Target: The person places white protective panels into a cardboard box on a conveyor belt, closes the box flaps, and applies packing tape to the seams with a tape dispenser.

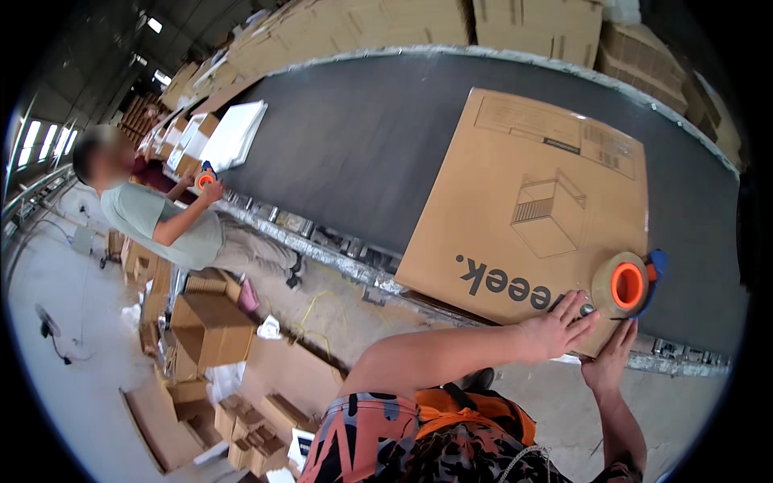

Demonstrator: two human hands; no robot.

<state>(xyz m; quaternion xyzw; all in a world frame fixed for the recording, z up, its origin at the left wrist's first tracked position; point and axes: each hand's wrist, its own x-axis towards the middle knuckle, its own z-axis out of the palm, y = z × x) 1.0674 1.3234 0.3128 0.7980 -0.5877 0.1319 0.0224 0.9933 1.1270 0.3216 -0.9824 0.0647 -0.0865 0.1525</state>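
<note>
A large brown cardboard box [491, 185] lies on the dark conveyor belt, with a line drawing and printing on its top. My left hand [560, 326] rests on the box's near edge by the corner, its fingers stretched out and apart. Beside it, at the near right corner, is a tape dispenser [626, 285] with a roll of tape, an orange hub and blue parts. My right hand [609, 360] is closed at the lower end of the dispenser; its grip is partly hidden.
The conveyor belt [338, 137] runs left, with white sheets [233, 135] farther along. A co-worker [161, 217] stands there holding another tape dispenser [206, 179]. Open cartons [211, 326] and scrap cardboard litter the floor at left. Stacked boxes [539, 28] line the far side.
</note>
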